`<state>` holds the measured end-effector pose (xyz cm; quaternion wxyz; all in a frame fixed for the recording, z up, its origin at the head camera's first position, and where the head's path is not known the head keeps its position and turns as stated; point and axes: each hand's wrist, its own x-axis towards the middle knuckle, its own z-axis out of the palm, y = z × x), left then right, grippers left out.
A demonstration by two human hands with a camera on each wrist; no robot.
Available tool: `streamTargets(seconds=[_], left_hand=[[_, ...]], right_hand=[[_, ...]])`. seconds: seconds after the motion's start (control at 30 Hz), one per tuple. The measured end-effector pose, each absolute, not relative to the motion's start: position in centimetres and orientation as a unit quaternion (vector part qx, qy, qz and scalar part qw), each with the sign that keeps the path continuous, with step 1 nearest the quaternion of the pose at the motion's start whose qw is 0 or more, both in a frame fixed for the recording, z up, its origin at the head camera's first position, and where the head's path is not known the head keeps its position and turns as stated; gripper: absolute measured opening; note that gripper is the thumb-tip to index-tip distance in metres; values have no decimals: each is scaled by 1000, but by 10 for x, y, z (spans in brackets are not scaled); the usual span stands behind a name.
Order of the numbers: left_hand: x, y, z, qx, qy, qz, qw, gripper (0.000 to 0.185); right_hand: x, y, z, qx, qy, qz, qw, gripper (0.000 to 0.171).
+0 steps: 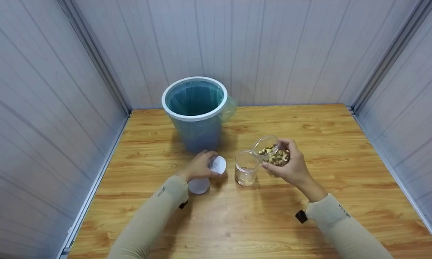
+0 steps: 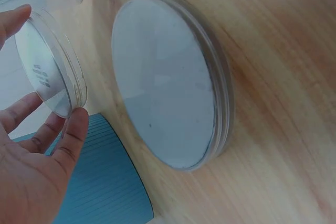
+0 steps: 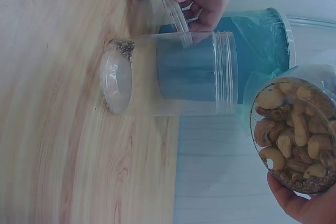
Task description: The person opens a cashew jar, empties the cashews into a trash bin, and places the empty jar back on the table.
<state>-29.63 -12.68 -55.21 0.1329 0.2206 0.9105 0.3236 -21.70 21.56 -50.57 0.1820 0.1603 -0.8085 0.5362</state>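
Note:
My left hand pinches a clear lid by its edge between thumb and fingers; its white round face carries small print. A second lid lies on the table beneath that hand, white face up. My right hand grips a clear jar of tan nuts, tilted with its open mouth toward the left. That mouth is close above the rim of another clear jar, which stands upright and uncapped on the table. Dark crumbs show at the bottom of the standing jar.
A blue waste bin with a white rim and a green liner bag stands behind my left hand. Pale panel walls enclose the wooden table at the back and both sides.

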Motion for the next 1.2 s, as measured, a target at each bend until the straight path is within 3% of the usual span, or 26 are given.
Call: streamTargets(seconds=[1.2], left_hand=[[-296, -115, -576, 232, 903, 323, 165, 85]], right_hand=[[-218, 216, -510, 148, -809, 538, 185, 75]])
